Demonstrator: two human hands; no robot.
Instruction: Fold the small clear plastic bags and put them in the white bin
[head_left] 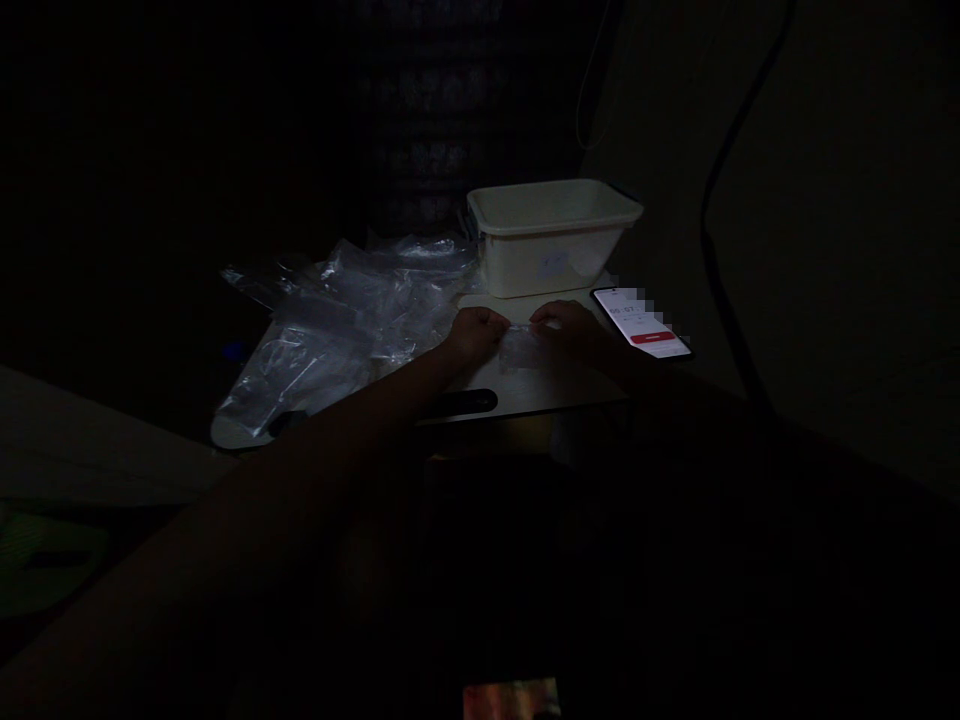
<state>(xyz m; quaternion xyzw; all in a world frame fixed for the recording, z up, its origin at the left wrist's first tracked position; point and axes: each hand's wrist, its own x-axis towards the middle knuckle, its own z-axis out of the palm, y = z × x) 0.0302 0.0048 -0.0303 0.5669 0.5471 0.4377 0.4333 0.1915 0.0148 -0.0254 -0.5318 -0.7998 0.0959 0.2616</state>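
Between my two hands a small clear plastic bag (pixel 523 350) hangs just over the white table top. My left hand (pixel 477 335) pinches its upper left corner, fingers closed. At the upper right corner my right hand (pixel 566 325) grips it between thumb and fingers. To the left lies a loose heap of clear plastic bags (pixel 322 330), crumpled and overlapping. Behind my hands stands a white plastic bin (pixel 540 262) with a small label on its front; its inside floor is hidden from here. The light is very dim, so fine details do not show.
A phone (pixel 643 325) with a lit timer screen lies at the table's right edge. The small table (pixel 585 385) has a dark slot (pixel 465 402) near its front edge. A dark cable (pixel 720 260) hangs down on the right.
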